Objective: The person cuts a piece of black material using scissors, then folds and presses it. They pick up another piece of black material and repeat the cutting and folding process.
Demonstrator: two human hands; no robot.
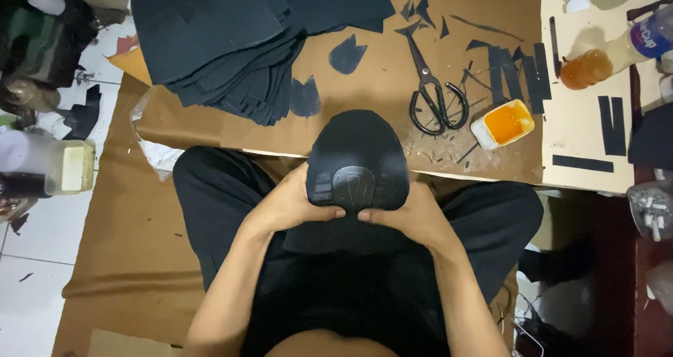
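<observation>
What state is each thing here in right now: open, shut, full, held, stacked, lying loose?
Black rounded piece: held in both hands over the lap, pressed by both thumbs.
Left hand: grip shut on the piece.
Right hand: grip shut on the piece.
Scissors: lying flat on the board, blades shut.
Small tub: open, holding orange-yellow paste.
Black sheets: stacked in a fanned pile.
Black strips: lying loose, cut.

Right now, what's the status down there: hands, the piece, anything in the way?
Left hand and right hand both grip the black rounded piece over the lap. Scissors and orange glue tub lie apart on the board. Nothing blocking.
</observation>
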